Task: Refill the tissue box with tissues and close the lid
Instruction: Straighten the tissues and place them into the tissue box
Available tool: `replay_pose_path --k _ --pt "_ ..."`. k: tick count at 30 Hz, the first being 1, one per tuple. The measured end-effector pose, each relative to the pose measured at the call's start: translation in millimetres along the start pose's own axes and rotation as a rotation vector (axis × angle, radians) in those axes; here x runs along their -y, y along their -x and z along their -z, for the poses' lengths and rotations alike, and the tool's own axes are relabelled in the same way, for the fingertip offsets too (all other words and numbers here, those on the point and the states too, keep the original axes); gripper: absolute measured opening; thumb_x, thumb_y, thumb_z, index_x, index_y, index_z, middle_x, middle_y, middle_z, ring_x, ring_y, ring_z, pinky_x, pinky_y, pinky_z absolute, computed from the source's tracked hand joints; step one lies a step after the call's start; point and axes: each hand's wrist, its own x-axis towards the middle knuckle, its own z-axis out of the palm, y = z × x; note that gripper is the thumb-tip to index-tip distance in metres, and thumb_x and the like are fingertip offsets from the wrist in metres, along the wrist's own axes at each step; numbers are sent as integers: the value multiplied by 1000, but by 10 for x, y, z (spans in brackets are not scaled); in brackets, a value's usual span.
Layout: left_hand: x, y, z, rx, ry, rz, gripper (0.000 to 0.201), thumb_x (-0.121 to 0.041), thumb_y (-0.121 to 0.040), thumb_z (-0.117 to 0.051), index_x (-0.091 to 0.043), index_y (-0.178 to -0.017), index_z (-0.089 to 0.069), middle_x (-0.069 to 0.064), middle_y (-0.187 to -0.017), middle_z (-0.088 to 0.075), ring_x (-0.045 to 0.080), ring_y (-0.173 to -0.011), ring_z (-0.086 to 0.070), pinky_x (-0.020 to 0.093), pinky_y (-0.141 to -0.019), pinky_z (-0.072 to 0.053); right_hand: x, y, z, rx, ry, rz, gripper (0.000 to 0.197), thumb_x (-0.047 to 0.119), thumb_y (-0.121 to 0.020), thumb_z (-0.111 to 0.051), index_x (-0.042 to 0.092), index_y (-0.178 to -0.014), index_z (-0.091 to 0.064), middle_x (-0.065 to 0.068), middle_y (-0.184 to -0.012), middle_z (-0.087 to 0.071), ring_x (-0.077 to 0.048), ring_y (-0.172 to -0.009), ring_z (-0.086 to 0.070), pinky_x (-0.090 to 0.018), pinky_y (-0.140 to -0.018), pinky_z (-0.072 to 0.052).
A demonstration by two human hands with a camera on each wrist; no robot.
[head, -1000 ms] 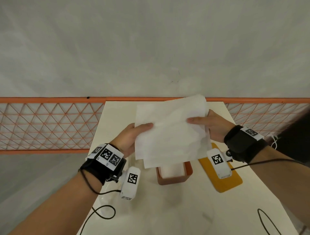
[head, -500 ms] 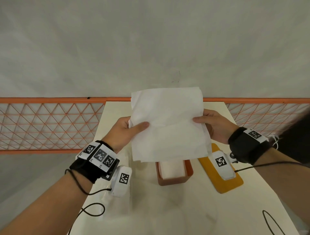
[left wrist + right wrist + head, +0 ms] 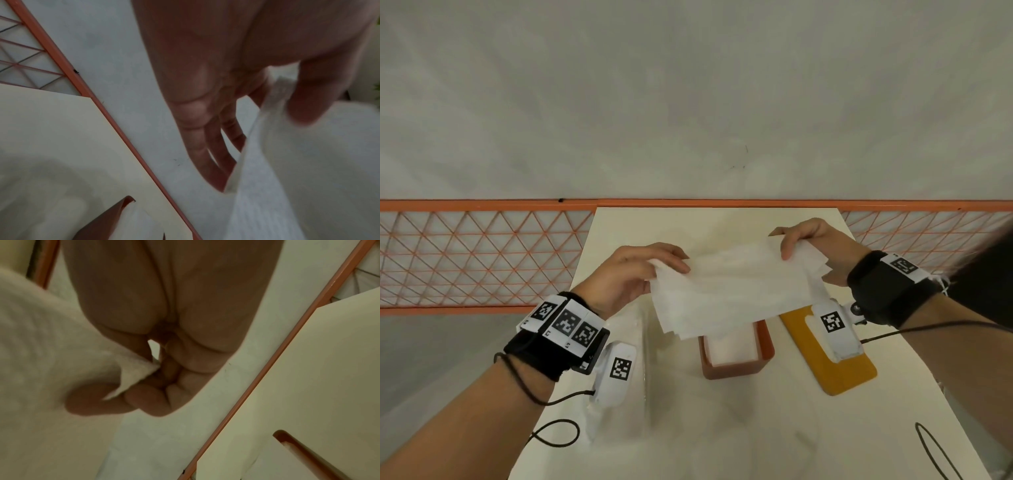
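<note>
A stack of white tissues (image 3: pixel 732 291) hangs in the air above the open orange-brown tissue box (image 3: pixel 736 368), folded over along its top edge. My left hand (image 3: pixel 650 267) pinches the stack's left end, thumb on the near side (image 3: pixel 304 104). My right hand (image 3: pixel 801 243) pinches the right end (image 3: pixel 131 381). The tissues (image 3: pixel 308 170) fill the right of the left wrist view. White tissues (image 3: pixel 731 349) lie inside the box. The mustard-yellow lid (image 3: pixel 835 363) lies flat on the table to the right of the box.
The cream table (image 3: pixel 722 428) ends at an orange lattice rail (image 3: pixel 482 257) against a grey wall. A clear plastic wrapper (image 3: pixel 626 394) lies left of the box. Black cables loop at the table's near left (image 3: pixel 558 431) and near right (image 3: pixel 935 448).
The tissue stack, held up flat and tall before, is now folded over and lower. Both hands have turned palm-down over its top edge, and the right hand has moved further right.
</note>
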Motion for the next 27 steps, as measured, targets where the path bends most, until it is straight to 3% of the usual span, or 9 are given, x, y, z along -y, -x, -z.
replay_pose_path --k 3,5,9,12,15,17,19,24,27 --pt "-80 8 11 17 113 99 53 -44 -87 -40 -5 -83 -75 9 -120 -63 27 -99 -61 41 -86 -44 57 -23 10 56 103 7 61 -22 -88 -39 13 -48 -70 -10 -94 -65 -30 -84 -68 -33 -59 -60" --pt "-98 -71 0 -29 -35 123 55 -51 -93 -34 -14 -97 -74 6 -114 -66 23 -87 -64 36 -80 -45 73 -49 12 85 156 2 57 -20 -85 -44 15 -47 -68 -11 -94 -64 -31 -83 -67 -32 -58 -59" --pt "-16 -265 -206 108 -476 163 31 -23 -93 -61 -20 -123 -63 0 -117 -69 10 -99 -65 28 -87 -46 124 -92 -38 180 207 -32 45 -11 -80 -52 16 -50 -70 -10 -94 -66 -29 -82 -67 -30 -62 -58" --pt "126 -348 -351 230 -455 265 26 -9 -90 -64 -9 -116 -66 12 -116 -71 19 -101 -68 33 -93 -54 168 -128 -109 137 376 -16 47 -9 -94 -52 28 -81 -78 -1 -106 -69 -17 -94 -68 -23 -75 -56" --pt "261 -366 -436 76 -392 288 27 -16 -89 -67 5 -107 -66 17 -105 -73 25 -92 -69 37 -83 -55 109 -177 -27 26 354 -96 27 16 -101 -49 25 -122 -63 4 -132 -61 -11 -116 -61 -27 -97 -49" --pt "364 -362 -496 -58 -328 291 25 -22 -91 -66 1 -101 -66 11 -98 -73 23 -86 -69 34 -75 -56 16 -178 71 -84 118 -241 39 45 -95 -52 24 -127 -55 -7 -133 -60 -20 -102 -69 -41 -97 -48" --pt "514 -370 -531 -180 -397 288 22 -33 -92 -64 -11 -93 -69 6 -95 -75 23 -84 -71 38 -79 -58 -95 -191 100 -96 85 -345 56 58 -85 -59 25 -129 -50 -10 -120 -64 -23 -83 -72 -45 -84 -52" --pt "816 -379 -703 -201 -448 462 50 -58 -84 -54 -16 -110 -62 3 -102 -73 22 -89 -72 47 -80 -60 -436 -382 -58 -144 416 -319 60 7 -83 -75 18 -136 -48 -8 -117 -68 -25 -101 -69 -46 -89 -57" --pt "927 -373 -726 -251 -112 489 42 -19 -90 -58 -29 -127 -39 5 -99 -67 22 -81 -69 45 -75 -61 -596 -574 -66 -173 524 -306 65 9 -81 -77 17 -138 -47 -9 -130 -60 -26 -114 -61 -41 -94 -54"
